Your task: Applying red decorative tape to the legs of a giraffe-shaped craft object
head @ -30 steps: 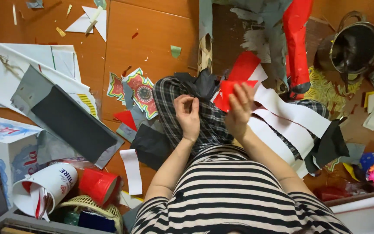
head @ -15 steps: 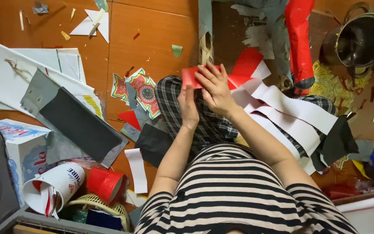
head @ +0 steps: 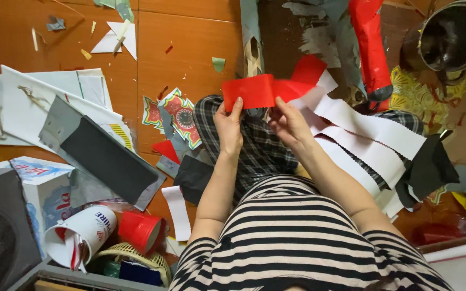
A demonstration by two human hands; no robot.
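Hands meet above a plaid-trousered lap: the left hand and the right hand each pinch the lower edge of a red paper strip, flat, smooth and roughly rectangular, held up over the wooden floor. White paper strips with wavy-cut edges drape across the right knee. At lower left, a red plastic cup lies on its side beside a white paper cup holding a red scrap. A dark metal pot sits at upper right; its contents are not visible.
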